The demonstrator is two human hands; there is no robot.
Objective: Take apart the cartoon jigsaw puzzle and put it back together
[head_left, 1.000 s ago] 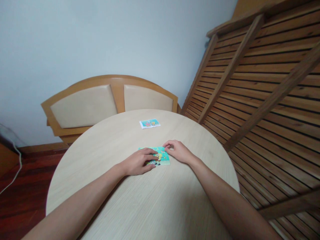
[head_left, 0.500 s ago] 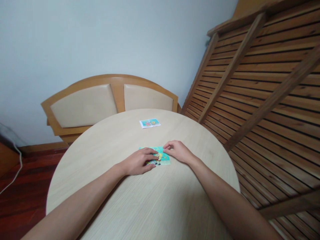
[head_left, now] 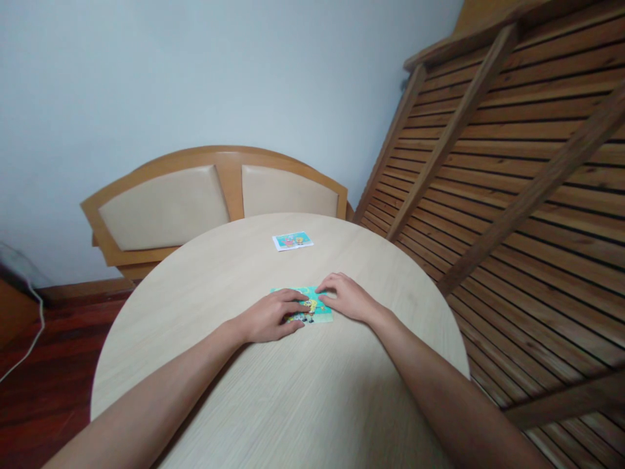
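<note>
A small turquoise cartoon jigsaw puzzle (head_left: 317, 311) lies flat near the middle of a round pale wooden table (head_left: 234, 273). My left hand (head_left: 271, 316) rests on the puzzle's left part, fingers stretched flat and pressing down on it. My right hand (head_left: 344, 298) lies on the puzzle's right edge, its fingers extended low over the top right corner. Both hands cover much of the picture. Farther back on the table lies a small printed card (head_left: 292, 241) with the same cartoon colours.
A wooden bench with two beige padded backs (head_left: 215, 195) stands behind the table against a pale blue wall. A slatted wooden frame (head_left: 512, 169) leans along the right side. Dark red floor and a white cable (head_left: 29, 326) are at the left.
My right hand's fingers have flattened from a loose curl and slid slightly left onto the puzzle's corner. The left hand has stayed put.
</note>
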